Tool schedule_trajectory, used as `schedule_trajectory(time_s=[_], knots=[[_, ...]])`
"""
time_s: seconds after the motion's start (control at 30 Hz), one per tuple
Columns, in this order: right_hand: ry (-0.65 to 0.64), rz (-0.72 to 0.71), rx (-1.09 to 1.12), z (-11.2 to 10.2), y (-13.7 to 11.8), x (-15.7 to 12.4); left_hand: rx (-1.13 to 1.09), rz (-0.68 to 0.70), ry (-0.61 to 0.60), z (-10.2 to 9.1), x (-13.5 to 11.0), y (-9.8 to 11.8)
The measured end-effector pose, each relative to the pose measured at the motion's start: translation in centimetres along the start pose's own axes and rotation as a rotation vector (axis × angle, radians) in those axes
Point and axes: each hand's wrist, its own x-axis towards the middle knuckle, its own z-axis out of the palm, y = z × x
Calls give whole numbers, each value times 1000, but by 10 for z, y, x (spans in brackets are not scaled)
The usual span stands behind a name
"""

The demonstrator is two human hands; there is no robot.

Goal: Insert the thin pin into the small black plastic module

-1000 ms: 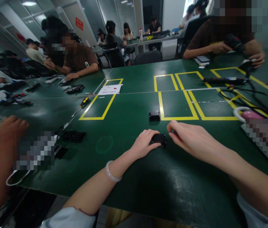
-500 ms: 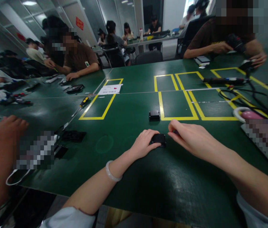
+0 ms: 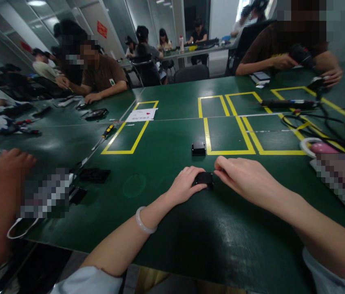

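Note:
My left hand (image 3: 187, 183) is wrapped around the left side of a small black rectangular block (image 3: 205, 179) on the green table (image 3: 172, 237). Thumb and fingers grip the block from front and back. Close to the block's right end is my right hand (image 3: 236, 173), its fingers curled in a pinch. Whatever the pinch may hold is hidden from me. A second small black block (image 3: 198, 148) stands just beyond, beside a yellow tape outline, with neither hand on it.
Yellow tape rectangles (image 3: 230, 153) mark the table. A screwdriver (image 3: 108, 130) lies at left, near black parts (image 3: 94, 174) and another person's hand (image 3: 13, 163). Cables (image 3: 316, 130) and a white tape roll (image 3: 305, 146) are at right. A person (image 3: 105, 73) sits across the table.
My right hand has shifted slightly left, closer to the block's right end. My left hand and the blocks stay where they were.

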Motion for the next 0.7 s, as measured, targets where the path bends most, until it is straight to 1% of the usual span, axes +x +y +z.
schedule_trajectory(time_s=[0.1, 0.2, 0.33, 0.47, 0.63, 0.7], knots=[[31, -44, 49, 1, 2, -1, 4, 4, 2, 0, 0, 0], [41, -56, 88, -1, 2, -2, 7, 6, 3, 0, 0, 0], [22, -17, 82, -3, -1, -1, 3, 3, 1, 0, 0, 0], [-24, 35, 41, -2, -2, 1, -7, -3, -1, 0, 0, 0], [-12, -39, 119, -2, 0, -2, -8, -2, -9, -1, 0, 1], [-4, -45, 125, -3, -1, -2, -7, -3, -11, -2, 0, 1]])
